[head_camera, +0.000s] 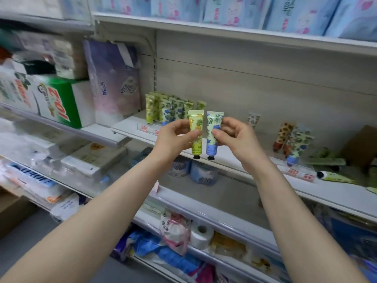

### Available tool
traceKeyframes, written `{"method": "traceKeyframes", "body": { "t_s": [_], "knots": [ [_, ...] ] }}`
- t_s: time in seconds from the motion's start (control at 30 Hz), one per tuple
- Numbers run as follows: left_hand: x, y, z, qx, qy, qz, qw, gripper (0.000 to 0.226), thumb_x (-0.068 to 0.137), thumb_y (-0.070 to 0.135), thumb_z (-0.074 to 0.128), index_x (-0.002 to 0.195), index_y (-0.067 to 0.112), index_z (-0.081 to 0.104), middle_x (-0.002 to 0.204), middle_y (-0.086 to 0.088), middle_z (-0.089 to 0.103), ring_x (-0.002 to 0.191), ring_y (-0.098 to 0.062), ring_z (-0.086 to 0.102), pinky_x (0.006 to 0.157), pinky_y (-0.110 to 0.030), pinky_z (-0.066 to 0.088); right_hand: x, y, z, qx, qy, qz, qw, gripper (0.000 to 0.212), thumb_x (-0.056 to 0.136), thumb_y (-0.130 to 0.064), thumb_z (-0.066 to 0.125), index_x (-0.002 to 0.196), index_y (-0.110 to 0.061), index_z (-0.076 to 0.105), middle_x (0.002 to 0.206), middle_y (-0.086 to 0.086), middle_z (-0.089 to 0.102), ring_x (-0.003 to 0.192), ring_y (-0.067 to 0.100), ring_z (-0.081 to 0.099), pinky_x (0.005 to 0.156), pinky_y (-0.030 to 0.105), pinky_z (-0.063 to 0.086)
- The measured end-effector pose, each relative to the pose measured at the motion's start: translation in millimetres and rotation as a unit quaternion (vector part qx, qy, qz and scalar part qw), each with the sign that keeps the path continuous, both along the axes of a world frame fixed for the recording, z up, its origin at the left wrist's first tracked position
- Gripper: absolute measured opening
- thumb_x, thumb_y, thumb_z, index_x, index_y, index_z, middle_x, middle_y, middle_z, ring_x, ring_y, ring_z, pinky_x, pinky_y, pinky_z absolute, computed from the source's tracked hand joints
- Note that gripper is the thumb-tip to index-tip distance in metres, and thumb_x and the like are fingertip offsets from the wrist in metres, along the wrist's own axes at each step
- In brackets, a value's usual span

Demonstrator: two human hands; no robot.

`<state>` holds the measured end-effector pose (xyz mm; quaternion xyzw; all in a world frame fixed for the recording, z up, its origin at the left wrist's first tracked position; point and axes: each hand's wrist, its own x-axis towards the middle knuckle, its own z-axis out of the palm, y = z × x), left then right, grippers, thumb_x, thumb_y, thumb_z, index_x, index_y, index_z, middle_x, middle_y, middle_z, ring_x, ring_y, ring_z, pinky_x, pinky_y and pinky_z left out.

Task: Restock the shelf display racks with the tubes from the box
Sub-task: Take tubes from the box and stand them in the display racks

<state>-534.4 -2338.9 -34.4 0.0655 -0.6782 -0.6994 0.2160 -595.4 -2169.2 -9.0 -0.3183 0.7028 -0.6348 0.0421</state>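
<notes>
My left hand (pixel 175 137) pinches a yellow pineapple-print tube (pixel 196 121), cap down. Beside it my right hand (pixel 234 137) pinches a blue flower-print tube (pixel 213 123), also cap down. Both tubes hang upright side by side in front of the middle shelf (pixel 255 158). Behind them a clear display rack (pixel 149 127) holds several yellow and blue-green tubes (pixel 169 108) standing in rows. Further right, a second clear rack (pixel 295 170) holds a few tubes (pixel 293 139), and loose green tubes (pixel 326 160) lie on the shelf. A brown box (pixel 361 146) stands at the right edge.
Tissue packs (pixel 114 82) and a green carton (pixel 55 99) fill the shelf to the left. Blue packs (pixel 244 9) line the top shelf. Lower shelves carry paper rolls (pixel 201 235), round blue packs (pixel 204 174) and wrapped goods. A lone tube (pixel 253 119) stands against the back panel.
</notes>
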Motion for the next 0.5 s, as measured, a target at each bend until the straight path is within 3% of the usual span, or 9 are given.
{"method": "traceKeyframes", "body": {
  "t_s": [0.23, 0.4, 0.5],
  "knots": [
    [-0.8, -37.3, -13.8, 0.010, -0.010, 0.017, 1.000, 0.042, 0.079, 0.019, 0.078, 0.116, 0.007, 0.062, 0.112, -0.019, 0.067, 0.103, -0.033, 0.066, 0.087, -0.051, 0.056, -7.3, -34.8, -7.2, 0.005, -0.010, -0.007, 1.000, 0.020, 0.090, -0.003, 0.064, 0.107, -0.015, 0.065, 0.095, 0.000, 0.074, 0.086, 0.014, 0.070, 0.084, 0.039, 0.058],
    [-16.8, -55.0, -12.4, -0.001, -0.003, 0.048, 0.999, 0.040, 0.081, 0.018, 0.076, 0.117, 0.007, 0.062, 0.113, -0.019, 0.066, 0.103, -0.029, 0.067, 0.086, -0.041, 0.058, -30.1, -53.2, -5.5, 0.008, -0.007, -0.004, 1.000, 0.021, 0.088, -0.007, 0.068, 0.108, -0.015, 0.066, 0.094, -0.003, 0.071, 0.090, 0.015, 0.067, 0.085, 0.038, 0.058],
    [-30.8, -65.9, -9.4, -0.003, -0.007, 0.062, 0.998, 0.046, 0.078, 0.022, 0.079, 0.118, 0.007, 0.061, 0.114, -0.018, 0.065, 0.104, -0.030, 0.066, 0.087, -0.044, 0.057, -45.6, -63.1, -1.4, 0.006, -0.011, 0.002, 1.000, 0.024, 0.088, -0.006, 0.068, 0.111, -0.013, 0.065, 0.097, 0.001, 0.070, 0.092, 0.017, 0.067, 0.082, 0.035, 0.057]
  ]
}}
